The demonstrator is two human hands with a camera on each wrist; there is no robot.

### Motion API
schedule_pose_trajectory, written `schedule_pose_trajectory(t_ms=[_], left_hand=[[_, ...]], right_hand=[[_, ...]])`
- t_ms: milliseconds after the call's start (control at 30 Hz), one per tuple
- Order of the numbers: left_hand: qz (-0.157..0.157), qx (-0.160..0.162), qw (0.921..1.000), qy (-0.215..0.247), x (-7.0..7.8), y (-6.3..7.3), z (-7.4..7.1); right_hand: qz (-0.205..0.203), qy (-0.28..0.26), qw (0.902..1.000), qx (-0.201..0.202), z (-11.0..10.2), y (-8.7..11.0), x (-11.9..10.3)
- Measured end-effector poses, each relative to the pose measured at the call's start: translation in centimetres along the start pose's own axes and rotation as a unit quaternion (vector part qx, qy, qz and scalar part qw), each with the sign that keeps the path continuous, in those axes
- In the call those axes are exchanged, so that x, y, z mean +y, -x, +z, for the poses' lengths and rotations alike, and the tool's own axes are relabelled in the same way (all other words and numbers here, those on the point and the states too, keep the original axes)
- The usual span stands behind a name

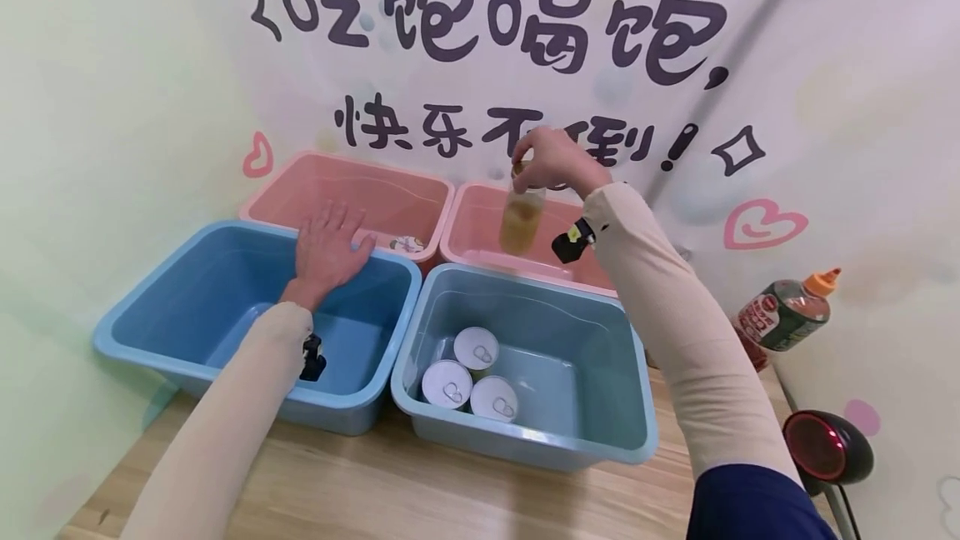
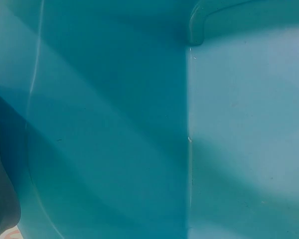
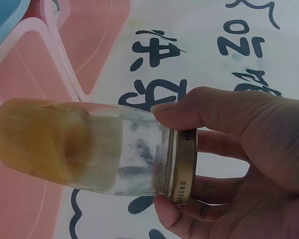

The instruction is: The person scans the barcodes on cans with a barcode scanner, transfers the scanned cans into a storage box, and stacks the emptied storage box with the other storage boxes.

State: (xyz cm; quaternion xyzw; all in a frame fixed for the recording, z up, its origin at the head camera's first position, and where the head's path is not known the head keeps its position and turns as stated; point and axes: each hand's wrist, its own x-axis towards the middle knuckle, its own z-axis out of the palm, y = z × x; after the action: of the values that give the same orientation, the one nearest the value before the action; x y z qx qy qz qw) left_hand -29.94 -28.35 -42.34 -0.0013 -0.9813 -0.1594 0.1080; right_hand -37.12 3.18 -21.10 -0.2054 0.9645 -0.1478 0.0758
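My right hand [image 1: 557, 158] grips a glass jar [image 1: 522, 222] around its gold lid [image 3: 186, 167]. Yellowish pieces in pale liquid fill the lower part of the jar, as the right wrist view shows. It hangs upright over the right pink tub [image 1: 480, 190], its base overlapping the tub's inside. My left hand [image 1: 330, 250] holds nothing; its fingers are spread straight over the far rim of the left blue tub [image 1: 150, 357], overlapping the left pink tub [image 1: 345, 158]. In the left wrist view only the blue tub's inner wall [image 2: 114, 99] and floor show, with part of the hand at the edge.
Three cans with white pull-tab lids [image 1: 476, 348] stand in the right blue tub [image 1: 525, 442]. A small patterned item [image 1: 407, 244] lies in the left pink tub. At right are an orange-capped sauce bottle [image 1: 787, 312] and a black device with a red-lit face [image 1: 825, 446].
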Motion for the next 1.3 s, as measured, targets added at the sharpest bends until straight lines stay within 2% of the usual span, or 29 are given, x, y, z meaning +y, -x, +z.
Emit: schedule_pose_trajectory(t_ms=[400,667,800,1033,1300], left_hand=[[0.003,0.003,1.0000,0.000,-0.2,0.0,0.2],[0.000,-0.002,1.0000,-0.002,-0.3,-0.1,0.4],[0.000,-0.001,1.0000,-0.001,-0.4,-0.1,0.3],[0.001,0.007,0.9999,-0.008,-0.3,-0.2,0.3],[-0.004,0.001,0.9999,-0.010,-0.5,-0.2,0.2]], right_hand=[[-0.025,0.003,0.9996,-0.009,1.0,-2.3,-3.8],[-0.038,-0.035,0.9986,-0.003,2.5,-4.0,-5.8],[-0.054,-0.047,0.9975,-0.005,3.3,-4.8,-6.5],[-0.057,-0.062,0.9964,0.002,4.6,-6.3,-6.9],[-0.079,-0.075,0.9932,0.039,6.3,-7.3,-7.4]])
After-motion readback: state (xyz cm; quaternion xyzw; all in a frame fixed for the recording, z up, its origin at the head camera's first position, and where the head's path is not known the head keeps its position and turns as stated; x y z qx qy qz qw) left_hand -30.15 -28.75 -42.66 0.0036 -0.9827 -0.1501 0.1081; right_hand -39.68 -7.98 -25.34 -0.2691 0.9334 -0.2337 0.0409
